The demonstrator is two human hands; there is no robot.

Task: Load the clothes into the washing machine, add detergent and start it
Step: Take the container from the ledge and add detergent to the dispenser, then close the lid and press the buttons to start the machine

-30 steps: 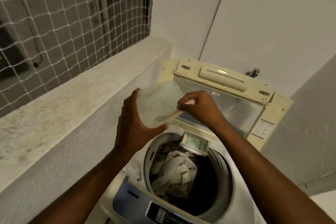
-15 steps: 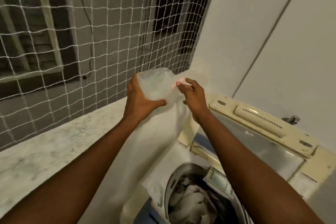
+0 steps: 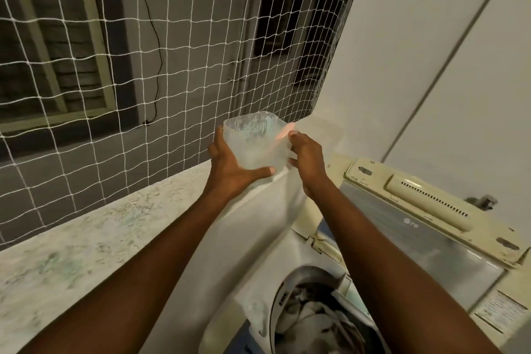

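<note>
A translucent plastic detergent container [image 3: 255, 142] is held up over the stone ledge, left of the washing machine. My left hand [image 3: 232, 171] grips it from below and the side. My right hand [image 3: 306, 159] pinches a pink scoop [image 3: 283, 133] at the container's right rim. The top-loading washing machine [image 3: 287, 244] sits at the lower right with its lid [image 3: 425, 227] raised. Pale clothes [image 3: 313, 322] lie in the drum.
A speckled stone ledge [image 3: 94, 236] runs along the left. Above it a white net [image 3: 178, 46] covers the opening. A white wall [image 3: 448, 52] stands behind the machine, and a tap [image 3: 484, 200] shows past the lid.
Both hands lifted the container from above the drum up and left toward the ledge. The view tilted up, so the netting fills more of the frame.
</note>
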